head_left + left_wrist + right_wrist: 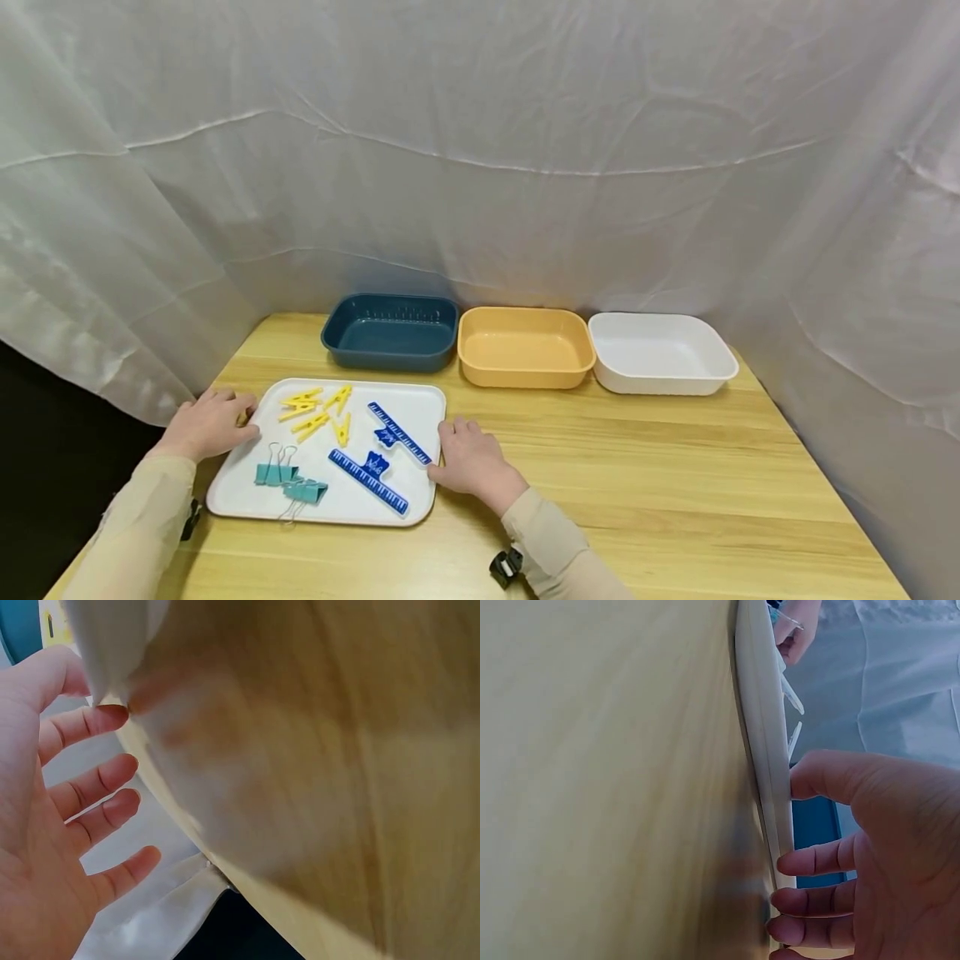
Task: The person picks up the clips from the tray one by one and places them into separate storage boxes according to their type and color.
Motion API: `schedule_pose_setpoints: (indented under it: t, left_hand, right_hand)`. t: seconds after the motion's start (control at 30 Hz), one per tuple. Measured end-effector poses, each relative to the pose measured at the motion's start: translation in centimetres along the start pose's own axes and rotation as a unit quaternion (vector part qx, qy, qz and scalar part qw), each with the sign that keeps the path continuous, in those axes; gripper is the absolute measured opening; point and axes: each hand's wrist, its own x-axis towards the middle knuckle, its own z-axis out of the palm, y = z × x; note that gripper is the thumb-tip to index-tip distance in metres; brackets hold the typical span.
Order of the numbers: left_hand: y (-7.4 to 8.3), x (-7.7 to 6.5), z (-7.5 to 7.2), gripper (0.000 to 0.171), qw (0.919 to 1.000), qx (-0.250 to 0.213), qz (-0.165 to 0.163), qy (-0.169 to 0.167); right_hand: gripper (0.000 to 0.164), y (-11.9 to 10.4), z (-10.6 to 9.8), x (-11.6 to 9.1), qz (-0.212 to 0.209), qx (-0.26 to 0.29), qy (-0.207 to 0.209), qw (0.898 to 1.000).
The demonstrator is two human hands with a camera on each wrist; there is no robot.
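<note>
A white tray [358, 506] lies on the table with a hand at either side. My left hand [206, 423] holds its left edge, thumb over the rim; in the left wrist view the other fingers [97, 787] spread loosely beyond the edge. At the opposite side my right hand [474, 458] grips the rim, thumb on top and fingers [817, 900] along the outer wall. On the tray are several yellow clothespins [342, 430], teal binder clips [277, 474] with wire handles, and two blue ruler clips [369, 482] printed with piano keys.
Three bins stand in a row at the back: dark blue [390, 360], yellow-orange [527, 377] and white [663, 384]. They sit on a wooden table [675, 483]. Pale curtains [480, 208] hang behind and at both sides.
</note>
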Motion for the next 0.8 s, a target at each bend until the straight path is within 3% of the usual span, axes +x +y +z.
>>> schedule_pose_setpoints:
  t: [0.43, 0.8]
  left_hand:
    - [1.4, 0.3, 0.0, 0.029, 0.9999, 0.01, 0.009, 0.001]
    - [3.5, 0.4, 0.2, 0.044, 0.9999, 0.011, 0.009, -0.006]
  right_hand:
    - [0.063, 1.7, -0.7, -0.9, -0.005, -0.007, 0.01, 1.0]
    - [0.065, 3.9, -0.9, -1.7, -0.001, 0.001, 0.006, 1.0]
